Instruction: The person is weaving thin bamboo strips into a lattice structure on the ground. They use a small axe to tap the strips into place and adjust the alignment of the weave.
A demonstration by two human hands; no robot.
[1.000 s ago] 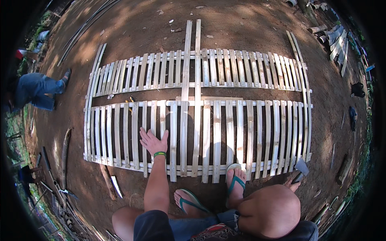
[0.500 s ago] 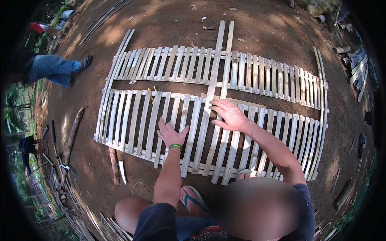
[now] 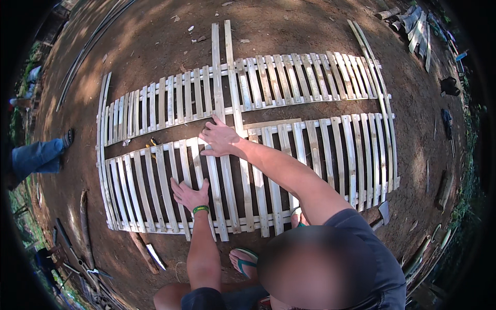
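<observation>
A pale slatted panel (image 3: 126,226), made of narrow wooden or bamboo strips across long rails, lies on the dirt before me. Behind it is a second, narrower slatted panel (image 3: 320,77). Two long strips (image 3: 217,77) cross both panels near the middle. My right hand (image 3: 221,138) lies over the nearer panel's far rail, by one long strip, its fingers spread toward the slat ends on the left. Lower and to its left, my left hand (image 3: 190,196) rests on the slats with fingers apart. The undersides of both hands are hidden.
Yellow-and-black pliers (image 3: 151,145) lie at the nearer panel's far rail. A pale blade (image 3: 155,257) and a stick (image 3: 143,252) are on the ground at the near left. Another person's jeans-clad leg (image 3: 39,156) shows at far left. Split pieces (image 3: 419,32) are piled at back right.
The view has swung, so the panels sit further left in it. My right hand has slid left across the long strips; my left hand stays on the slats.
</observation>
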